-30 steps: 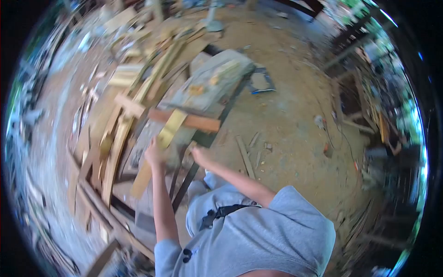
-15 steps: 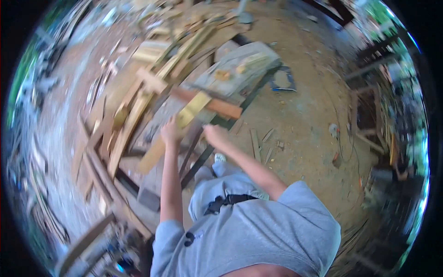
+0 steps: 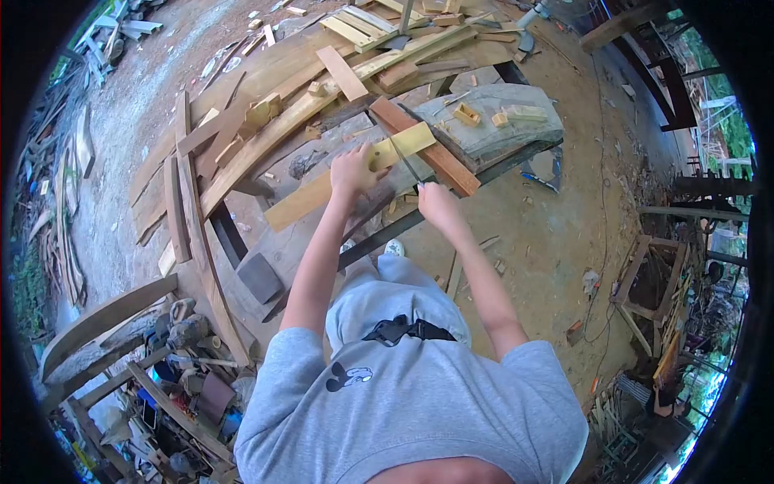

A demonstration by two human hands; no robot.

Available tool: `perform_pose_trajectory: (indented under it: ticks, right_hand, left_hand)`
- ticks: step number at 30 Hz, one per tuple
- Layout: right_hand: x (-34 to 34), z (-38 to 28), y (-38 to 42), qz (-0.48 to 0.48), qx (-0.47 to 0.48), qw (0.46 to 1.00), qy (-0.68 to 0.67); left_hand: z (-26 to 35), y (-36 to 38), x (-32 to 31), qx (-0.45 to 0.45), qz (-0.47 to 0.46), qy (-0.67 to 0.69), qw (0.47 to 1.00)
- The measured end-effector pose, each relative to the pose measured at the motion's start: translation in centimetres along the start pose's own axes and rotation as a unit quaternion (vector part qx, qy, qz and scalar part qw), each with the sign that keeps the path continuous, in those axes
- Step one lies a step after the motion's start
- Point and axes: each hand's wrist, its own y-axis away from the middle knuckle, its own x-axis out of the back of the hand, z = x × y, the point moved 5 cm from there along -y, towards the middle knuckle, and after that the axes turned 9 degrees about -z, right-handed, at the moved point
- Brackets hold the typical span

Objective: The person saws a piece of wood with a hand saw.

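View is turned; work seems undisturbed.
Board (image 3: pixel 304 202) held by left hand (image 3: pixel 352 171), eleven o'clock; thin tool (image 3: pixel 408 164) by right hand (image 3: pixel 439 205), two o'clock.

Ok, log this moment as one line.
left hand: holding yellow board | right hand: holding thin dark tool | tool: reaches over yellow board | yellow board: lies across reddish board

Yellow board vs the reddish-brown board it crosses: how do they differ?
Colour: the yellow board is pale; the reddish-brown board is darker.
Position: the yellow board lies on top; the reddish-brown board passes beneath.
Contact: the left hand grips the yellow board, not the reddish-brown board.
Shared: both look wooden and straight-edged.
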Motion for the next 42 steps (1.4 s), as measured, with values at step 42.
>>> perform_pose_trajectory:
  ticks: [42]
  right_hand:
    - [0.9,-0.1,4.4,0.007,-0.043,0.998,0.049]
  left_hand:
    - [0.7,1.8,-0.5,-0.019,0.03,-0.037,0.999]
